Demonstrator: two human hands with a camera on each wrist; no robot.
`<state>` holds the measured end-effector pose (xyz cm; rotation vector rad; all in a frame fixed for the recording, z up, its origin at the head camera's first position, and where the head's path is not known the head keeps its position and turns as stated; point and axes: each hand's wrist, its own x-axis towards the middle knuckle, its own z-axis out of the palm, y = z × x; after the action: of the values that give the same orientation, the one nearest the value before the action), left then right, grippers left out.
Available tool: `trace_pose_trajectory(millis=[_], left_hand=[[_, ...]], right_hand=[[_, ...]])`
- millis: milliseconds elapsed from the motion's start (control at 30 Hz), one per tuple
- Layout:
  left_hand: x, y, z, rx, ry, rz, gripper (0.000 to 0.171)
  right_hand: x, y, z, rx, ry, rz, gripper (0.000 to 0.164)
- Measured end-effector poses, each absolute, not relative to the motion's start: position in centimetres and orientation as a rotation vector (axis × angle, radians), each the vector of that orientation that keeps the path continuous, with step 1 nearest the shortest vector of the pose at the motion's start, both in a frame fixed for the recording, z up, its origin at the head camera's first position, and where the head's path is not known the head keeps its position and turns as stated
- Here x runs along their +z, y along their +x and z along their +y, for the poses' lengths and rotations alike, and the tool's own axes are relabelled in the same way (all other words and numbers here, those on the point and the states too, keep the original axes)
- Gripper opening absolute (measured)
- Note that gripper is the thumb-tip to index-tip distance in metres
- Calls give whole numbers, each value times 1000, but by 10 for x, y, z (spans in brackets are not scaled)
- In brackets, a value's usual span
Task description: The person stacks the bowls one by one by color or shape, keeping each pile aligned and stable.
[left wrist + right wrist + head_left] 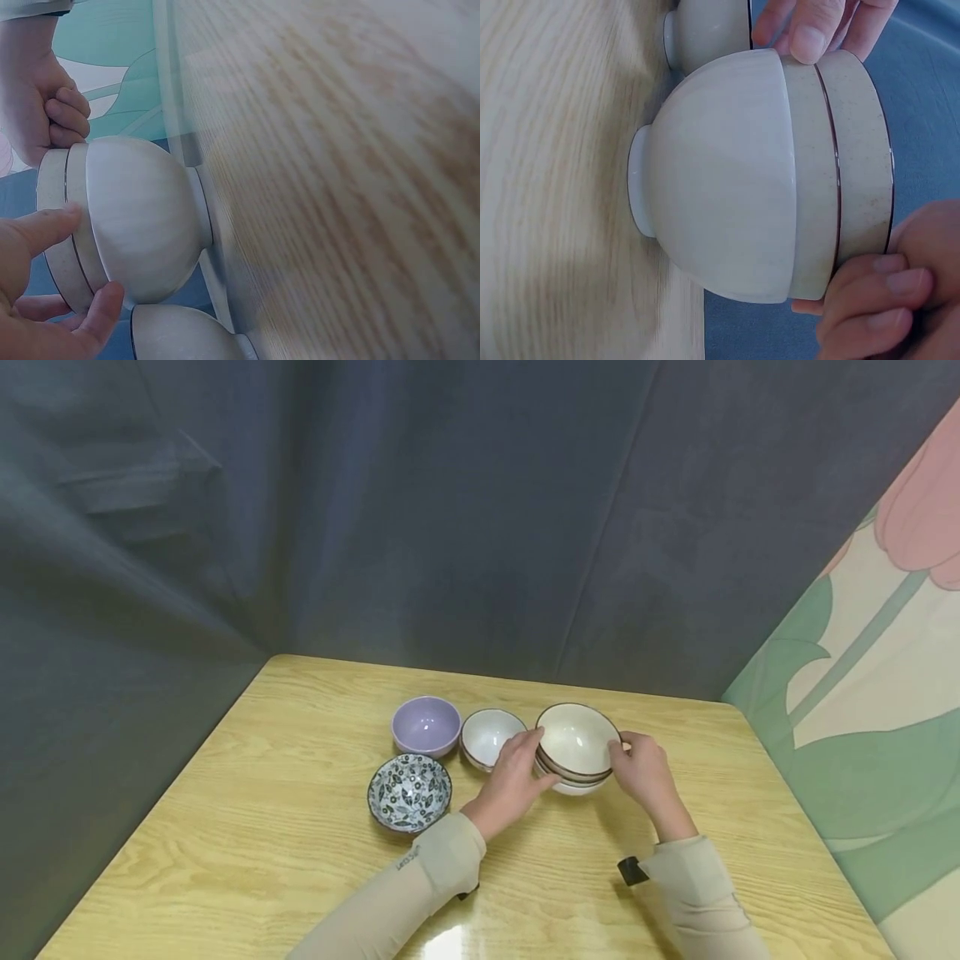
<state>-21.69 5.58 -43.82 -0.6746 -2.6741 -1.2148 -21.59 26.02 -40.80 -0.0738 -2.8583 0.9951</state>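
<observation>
A stack of bowls (577, 739) stands toward the right of the table: two cream bowls with brown rims, nested above a plain white bowl (720, 172). My right hand (645, 768) pinches the cream bowls at their right edge, thumb over the top rim and the other fingers curled outside. My left hand (513, 781) holds the opposite side, its thumb and fingers spread around the cream bowls' outer walls. In the left wrist view, a fingertip (111, 292) reaches down to the white bowl's rim. The white bowl's foot sits on the table.
Just left of the stack is a small white bowl (491, 735) with a brown rim, close to my left fingers. Farther left stand a purple bowl (426, 727) and, nearer me, a floral-patterned bowl (409, 793). Dark curtain (480, 527) hangs behind the wooden table (262, 827).
</observation>
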Motion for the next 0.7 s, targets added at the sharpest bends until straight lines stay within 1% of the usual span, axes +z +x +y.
trace_pose_trajectory(millis=[367,700], left_hand=[[-436,-217,56,-1194,-699,-2686,74],[-430,-216,49,-1223,-737,-2705,67]], right_hand=[[-408,-216,261,1012,-119,-2873,47],[-413,-214,263,1017,-106,-2849,54]])
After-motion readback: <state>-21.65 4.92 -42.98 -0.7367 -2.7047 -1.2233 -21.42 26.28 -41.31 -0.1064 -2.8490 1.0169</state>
